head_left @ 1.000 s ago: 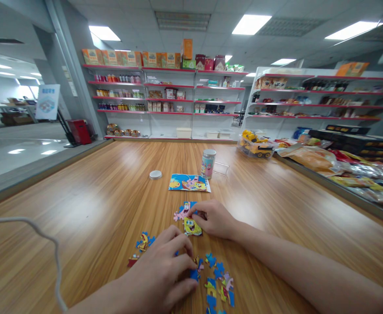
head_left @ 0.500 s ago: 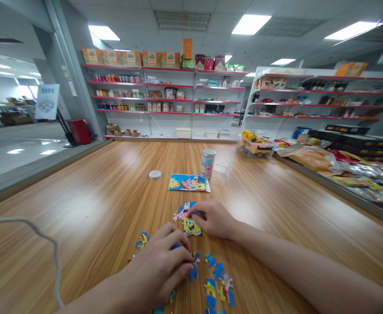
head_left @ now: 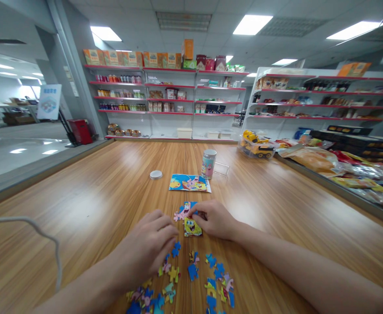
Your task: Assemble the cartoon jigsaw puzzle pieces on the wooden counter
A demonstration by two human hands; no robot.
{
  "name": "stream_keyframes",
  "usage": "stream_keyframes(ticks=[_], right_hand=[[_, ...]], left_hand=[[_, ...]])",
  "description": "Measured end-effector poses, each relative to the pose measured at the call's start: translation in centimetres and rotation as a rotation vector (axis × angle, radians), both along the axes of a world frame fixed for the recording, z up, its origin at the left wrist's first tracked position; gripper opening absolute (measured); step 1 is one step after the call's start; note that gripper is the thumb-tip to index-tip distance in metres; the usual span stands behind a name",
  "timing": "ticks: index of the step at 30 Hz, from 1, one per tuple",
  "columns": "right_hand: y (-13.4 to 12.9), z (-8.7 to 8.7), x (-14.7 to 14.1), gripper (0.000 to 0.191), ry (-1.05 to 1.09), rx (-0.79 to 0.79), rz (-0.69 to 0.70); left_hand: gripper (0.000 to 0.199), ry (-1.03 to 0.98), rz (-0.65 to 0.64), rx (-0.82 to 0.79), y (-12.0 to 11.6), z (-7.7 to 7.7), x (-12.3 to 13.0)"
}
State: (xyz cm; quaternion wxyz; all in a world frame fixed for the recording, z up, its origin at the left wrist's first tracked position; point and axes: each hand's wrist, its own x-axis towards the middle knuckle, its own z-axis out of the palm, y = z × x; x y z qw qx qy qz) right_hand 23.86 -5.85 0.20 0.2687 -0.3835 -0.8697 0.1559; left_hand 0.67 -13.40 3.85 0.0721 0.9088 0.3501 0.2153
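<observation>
Now the left fingers [head_left: 168, 232] sit farther forward, baring loose puzzle pieces [head_left: 173, 274]

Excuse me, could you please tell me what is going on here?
Someone is handling puzzle pieces on a wooden table. The right hand is at a partly joined section with pink and yellow cartoon figures. The left hand is near the many loose pieces; whether it holds one is hidden. Beyond the section lies a picture sheet, with a can standing by its right end and a round lid off to the left.
</observation>
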Motion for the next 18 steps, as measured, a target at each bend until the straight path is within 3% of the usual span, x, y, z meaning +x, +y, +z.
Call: stream_keyframes(ticks=[5, 8, 13, 18], right_hand=[[0.0, 0.0, 0.0, 0.022, 0.000, -0.007, 0.002], [0.1, -0.1, 0.1, 0.024, 0.015, -0.014, 0.009], [0.1, -0.1, 0.1, 0.024, 0.015, -0.024, 0.005], [0.1, -0.1, 0.1, 0.024, 0.010, -0.026, 0.009]], left_hand=[[0.013, 0.057, 0.250, -0.026, 1.4, 0.5, -2.6], [0.018, 0.087, 0.344, -0.051, 1.4, 1.1, -2.8], [0.029, 0.106, 0.333, -0.021, 1.2, 1.0, -2.5], [0.017, 0.153, 0.315, -0.140, 1.5, 0.6, -2.8]])
